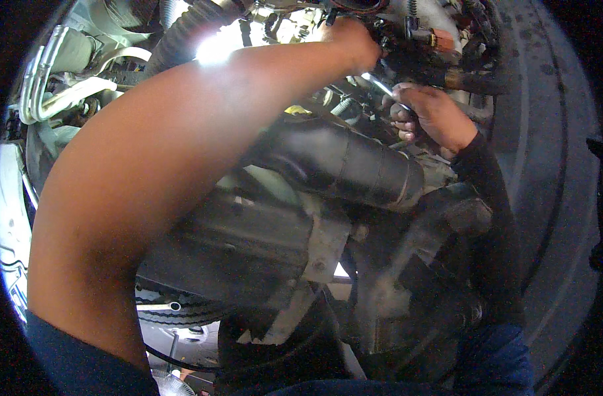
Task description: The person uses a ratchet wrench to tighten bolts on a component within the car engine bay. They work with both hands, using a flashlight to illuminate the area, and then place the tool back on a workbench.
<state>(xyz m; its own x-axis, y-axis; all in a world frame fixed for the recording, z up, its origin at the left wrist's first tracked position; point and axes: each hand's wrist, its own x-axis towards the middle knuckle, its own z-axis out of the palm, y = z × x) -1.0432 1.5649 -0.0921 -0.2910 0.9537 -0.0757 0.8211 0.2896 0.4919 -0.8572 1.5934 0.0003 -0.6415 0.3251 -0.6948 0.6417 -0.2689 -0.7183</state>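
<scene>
Plainly, your right hand (pixel 435 115) has the slim, bright metal hand tool (pixel 383 86), its fingers curled around the near end of the shank, while the far end slants up and leftward among the engine parts. That far end lies just beside the heel of your left hand (pixel 352 43); whether the two touch can't be told. Your left arm spans the view, and that hand reaches in near the orange-red fitting (pixel 441 40). Its fingers are hidden, so what it grips, if anything, can't be told.

Judging by its look, the tool should feel stiff and fairly light, hard to damage, but slick if oil gets on the polished shank. Take hold well back along the shank, where your fingers already wrap it, and leave the slim front part clear, because the gap around it looks tight.

Below your hands lies the thick black duct (pixel 374 167), probably a less rigid thing than your tool, so lean on it lightly. Lower left, a ring-ended spanner (pixel 161 307) shows in front of the tyre (pixel 199 315), well apart from both hands.
</scene>
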